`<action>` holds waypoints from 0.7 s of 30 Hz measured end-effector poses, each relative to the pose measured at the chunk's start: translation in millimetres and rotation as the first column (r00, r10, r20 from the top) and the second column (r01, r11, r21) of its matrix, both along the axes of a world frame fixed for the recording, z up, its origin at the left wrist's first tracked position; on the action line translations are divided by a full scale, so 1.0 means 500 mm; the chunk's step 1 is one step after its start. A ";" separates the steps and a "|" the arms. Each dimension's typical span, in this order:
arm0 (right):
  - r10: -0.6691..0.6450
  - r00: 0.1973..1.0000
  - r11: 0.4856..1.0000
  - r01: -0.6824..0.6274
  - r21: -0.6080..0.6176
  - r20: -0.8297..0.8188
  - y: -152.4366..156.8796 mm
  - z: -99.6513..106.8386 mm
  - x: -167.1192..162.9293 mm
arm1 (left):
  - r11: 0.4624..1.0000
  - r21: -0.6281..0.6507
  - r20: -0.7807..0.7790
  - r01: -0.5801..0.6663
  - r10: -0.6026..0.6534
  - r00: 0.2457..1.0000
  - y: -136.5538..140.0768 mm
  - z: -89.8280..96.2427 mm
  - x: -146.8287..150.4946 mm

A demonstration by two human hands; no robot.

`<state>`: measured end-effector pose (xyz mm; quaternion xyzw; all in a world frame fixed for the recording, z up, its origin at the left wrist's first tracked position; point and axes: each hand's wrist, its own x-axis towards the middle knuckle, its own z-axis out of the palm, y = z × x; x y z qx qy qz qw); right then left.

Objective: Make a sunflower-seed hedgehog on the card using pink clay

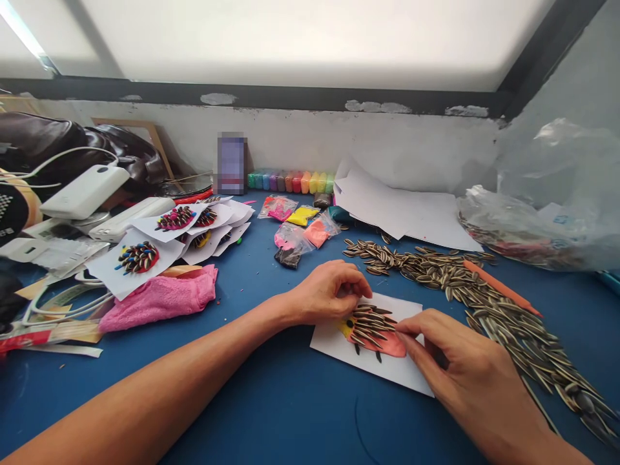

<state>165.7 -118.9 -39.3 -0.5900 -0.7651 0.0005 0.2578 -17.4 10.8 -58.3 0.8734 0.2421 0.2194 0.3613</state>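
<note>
My right hand (465, 361) is narrowed, thumb and index fingertip close together at the right end of a flat coral-pink clay body (393, 349); I cannot tell whether anything is pinched between them. My left hand (334, 290) curls over the far left part of the white rectangular paper card (334, 343) bearing that body, and its bent fingers hide whether they hold something. Between my two hands, striped sunflower seeds (371, 326) stand in slanting rows on the clay, leaving the end nearest my right fingertips bare. A yellow clay head (345, 328) with a black dot sits just under my left hand, and two dark legs stick out on the near side.

Beyond my right hand and along its outer side spreads a long heap of loose striped seeds (436, 276), with a flat orange strip (504, 288) lying on it. Farther past my left hand are small clear packets of coloured clay (303, 215). Well off to the left of that hand, a fuzzy pink cloth (162, 301) lies beside a pile of white cards with seed-covered clay figures (138, 258). The blue tabletop (271, 400) runs beneath both hands.
</note>
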 end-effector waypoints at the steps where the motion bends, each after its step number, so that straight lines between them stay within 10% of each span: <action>1: 0.004 1.000 1.000 -0.005 0.010 0.016 -0.001 -0.001 0.000 | 1.000 0.001 -0.001 -0.002 0.002 1.000 0.000 0.000 0.000; 21: 0.025 0.984 0.997 -0.037 0.066 0.176 0.002 -0.024 -0.001 | 1.000 0.025 -0.016 0.004 -0.003 1.000 0.001 0.001 0.001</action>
